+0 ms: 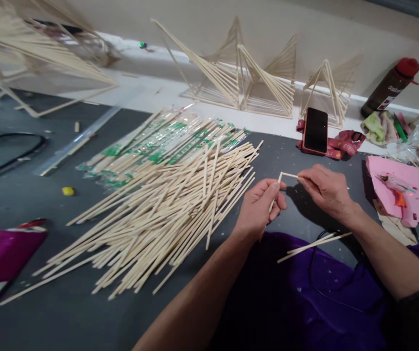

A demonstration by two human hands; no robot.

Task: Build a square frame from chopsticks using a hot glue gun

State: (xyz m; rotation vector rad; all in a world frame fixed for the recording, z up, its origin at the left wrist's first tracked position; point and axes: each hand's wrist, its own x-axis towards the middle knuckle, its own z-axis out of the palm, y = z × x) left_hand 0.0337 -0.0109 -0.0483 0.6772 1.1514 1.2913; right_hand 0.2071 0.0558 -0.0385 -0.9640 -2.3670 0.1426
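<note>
My left hand is closed around a thin wooden chopstick, its upper end poking out above the thumb. Between its thumb and fingers, my right hand pinches a second light piece of chopstick. The two pieces meet at a corner between my hands; whether they are glued or one snapped stick, I cannot tell. Left of my hands lies a big loose pile of chopsticks. A few single chopsticks rest below my right wrist, by the purple cloth over my lap.
Wrapped chopsticks lie behind the pile. Stick frames stand along the wall. A phone on a red lanyard, a bottle, and a glue gun on pink foam are to the right. A magenta case sits left.
</note>
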